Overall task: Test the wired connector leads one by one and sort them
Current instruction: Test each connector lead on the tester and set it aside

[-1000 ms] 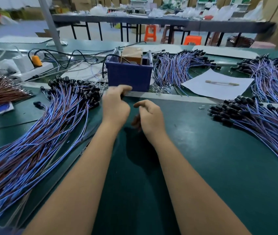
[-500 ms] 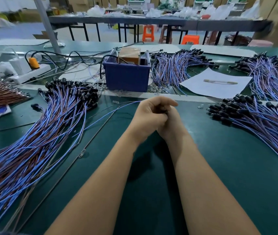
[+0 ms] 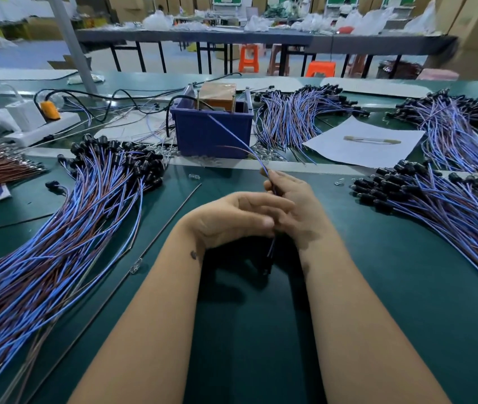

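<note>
A green work table point(image 3: 406, 301) is filling the view, and the biggest heap on it, a fan of blue and brown leads point(image 3: 45, 246) with black connectors at the far end, is lying along the left side. A second pile of leads point(image 3: 447, 208) is spreading over the right side, and two more bundles point(image 3: 299, 118) are lying further back, beside a blue bin point(image 3: 211, 132) holding an orange-brown block. A white sheet point(image 3: 363, 147) is sitting right of the bin. At the centre the two hands are meeting above the table: the right hand point(image 3: 299, 205) is curling its fingers round a single lead point(image 3: 240, 141), whose wires are arching up toward the bin, while the left hand point(image 3: 232, 217) is lying across it, fingers loosely bent; whether they are gripping the lead is hidden
</note>
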